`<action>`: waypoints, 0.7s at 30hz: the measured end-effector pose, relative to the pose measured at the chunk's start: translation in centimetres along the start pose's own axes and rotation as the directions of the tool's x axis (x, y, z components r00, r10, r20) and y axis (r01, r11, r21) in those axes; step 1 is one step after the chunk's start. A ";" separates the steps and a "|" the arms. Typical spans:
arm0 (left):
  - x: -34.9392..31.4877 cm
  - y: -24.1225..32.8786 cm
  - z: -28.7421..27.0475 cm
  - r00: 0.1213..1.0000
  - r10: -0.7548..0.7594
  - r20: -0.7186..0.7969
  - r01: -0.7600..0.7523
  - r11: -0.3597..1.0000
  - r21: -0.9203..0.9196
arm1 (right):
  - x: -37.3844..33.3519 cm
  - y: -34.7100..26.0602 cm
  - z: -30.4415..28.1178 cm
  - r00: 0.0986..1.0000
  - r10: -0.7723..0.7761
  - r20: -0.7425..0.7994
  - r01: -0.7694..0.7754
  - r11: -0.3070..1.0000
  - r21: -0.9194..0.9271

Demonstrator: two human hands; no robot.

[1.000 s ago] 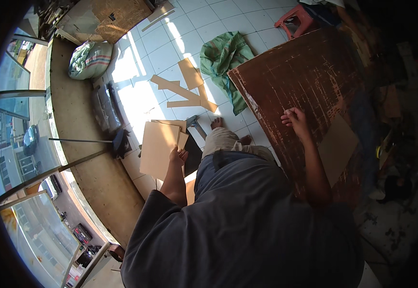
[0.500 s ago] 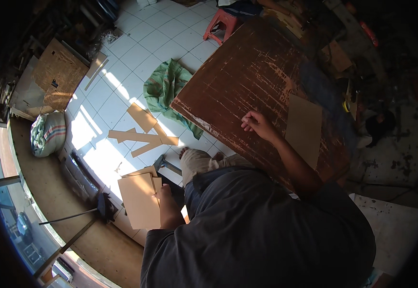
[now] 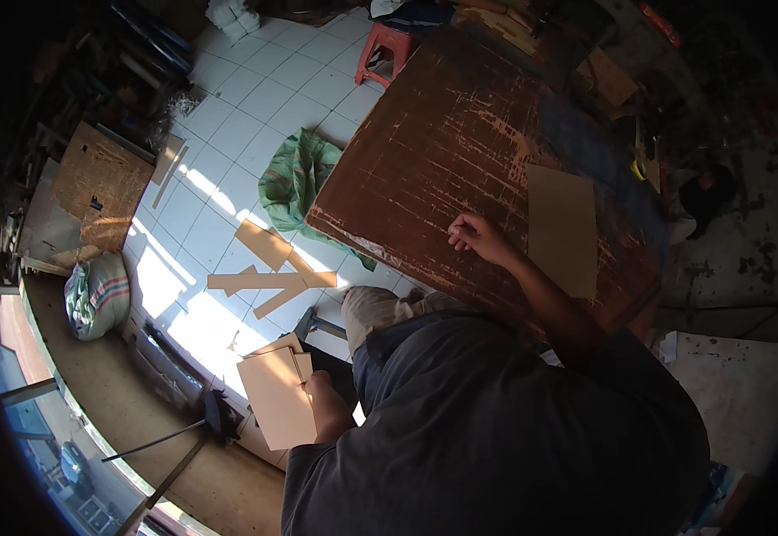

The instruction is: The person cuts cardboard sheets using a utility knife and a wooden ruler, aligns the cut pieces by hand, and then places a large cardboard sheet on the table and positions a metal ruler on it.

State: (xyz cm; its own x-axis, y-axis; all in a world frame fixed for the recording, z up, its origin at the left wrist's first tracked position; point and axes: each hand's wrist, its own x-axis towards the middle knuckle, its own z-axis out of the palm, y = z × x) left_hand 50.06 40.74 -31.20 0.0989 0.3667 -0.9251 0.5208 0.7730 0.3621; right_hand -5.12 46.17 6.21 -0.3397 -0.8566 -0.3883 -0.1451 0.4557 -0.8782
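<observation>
Down at my left side, my left hand (image 3: 324, 400) is closed round the edge of a small stack of thin brown board pieces (image 3: 274, 400). The pieces are rectangular and slightly fanned, with a few corners sticking out at the top. My right hand (image 3: 480, 238) is held over a worn, scratched brown tabletop (image 3: 398, 161); its fingers are curled in and no object shows in them. Right of that hand, a single flat rectangular brown board (image 3: 562, 232) lies on the tabletop, partly behind my forearm.
Board strips (image 3: 268, 281) lie crossed on the white tiled floor, near a crumpled green sack (image 3: 295, 179). A red plastic stool (image 3: 385, 54) stands beyond the table. At left are a stuffed striped sack (image 3: 98, 299) and a leaning wooden panel (image 3: 103, 183). A yellow tape roll (image 3: 638, 170) is at right.
The view has shifted a little, moving the surroundings in the picture. My left hand still grips the board stack, and my right hand keeps its curled pose over the table.
</observation>
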 end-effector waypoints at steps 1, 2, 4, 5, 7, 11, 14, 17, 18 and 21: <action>0.3 -0.4 -0.6 0.992 0.092 0.086 -0.119 0.900 0.420 | -0.1 0.0 -0.2 1.000 -0.018 0.004 0.018 1.000 0.003; 0.4 -0.8 -0.7 0.992 0.090 0.087 -0.119 0.897 0.426 | -0.1 0.0 -0.5 1.000 -0.017 -0.003 0.017 1.000 0.003; 0.6 -0.9 -0.6 0.942 0.259 0.212 -0.334 0.783 0.525 | 0.0 0.0 -1.0 1.000 0.015 -0.021 -0.015 1.000 0.002; -0.1 -1.8 -1.6 0.917 0.303 0.260 -0.399 0.721 0.567 | -0.4 0.4 -1.6 0.999 0.019 -0.041 -0.019 1.000 -0.002; -1.1 -1.4 -2.9 0.953 -0.101 0.286 -0.053 0.873 0.485 | -0.6 0.8 -1.8 0.998 0.040 -0.053 -0.042 0.999 -0.032; 1.2 1.0 -0.8 0.860 -0.126 0.495 -0.133 0.880 0.456 | 0.3 0.1 -0.8 1.000 0.025 0.000 -0.025 0.999 -0.028; 2.3 2.2 -0.4 0.846 0.001 0.533 -0.250 0.884 0.395 | 0.3 0.2 -1.0 1.000 0.004 0.014 -0.004 1.000 0.018; 1.9 4.2 -0.3 0.595 -0.336 0.730 -0.100 0.870 0.483 | 0.6 -0.2 -0.8 1.000 0.012 0.026 -0.013 1.000 0.025; 0.7 3.9 -0.9 0.607 -0.313 0.730 -0.140 0.863 0.486 | 0.5 0.0 -1.0 1.000 0.017 0.013 -0.018 1.000 0.019; -2.3 5.8 -2.2 0.453 -0.088 0.887 -0.754 0.493 0.434 | 0.6 0.1 -1.2 1.000 0.019 0.010 -0.019 0.999 0.037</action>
State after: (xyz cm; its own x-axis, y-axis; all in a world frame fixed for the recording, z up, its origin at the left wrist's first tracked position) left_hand 50.94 45.49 -26.70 0.7513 -0.3606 -0.5527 0.5504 -0.1198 0.8263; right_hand -6.43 46.02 6.23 -0.3329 -0.8502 -0.4078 -0.1036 0.4628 -0.8804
